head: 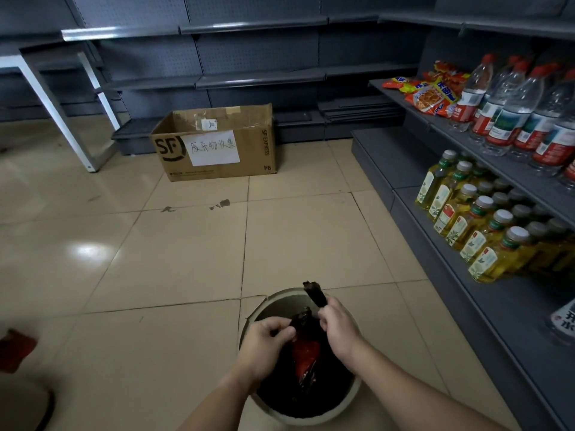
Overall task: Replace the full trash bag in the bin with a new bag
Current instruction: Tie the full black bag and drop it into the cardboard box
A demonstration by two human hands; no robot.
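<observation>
A round pale bin (281, 298) stands on the tiled floor just below me. Inside it sits a black trash bag (306, 365) with something red showing through. My left hand (264, 343) grips one gathered end of the bag's mouth near the bin's left rim. My right hand (337, 328) holds the other twisted end, whose black tip sticks up past the bin's far rim. The two hands are close together above the bag. No new bag can be seen.
A cardboard box (217, 144) with a handwritten paper label stands against grey shelving at the back. On the right, shelves carry oil bottles (473, 225), water bottles (516, 107) and snack packets (429, 91). A white metal frame (62, 119) stands at left. A red object (15, 349) lies at the far left edge.
</observation>
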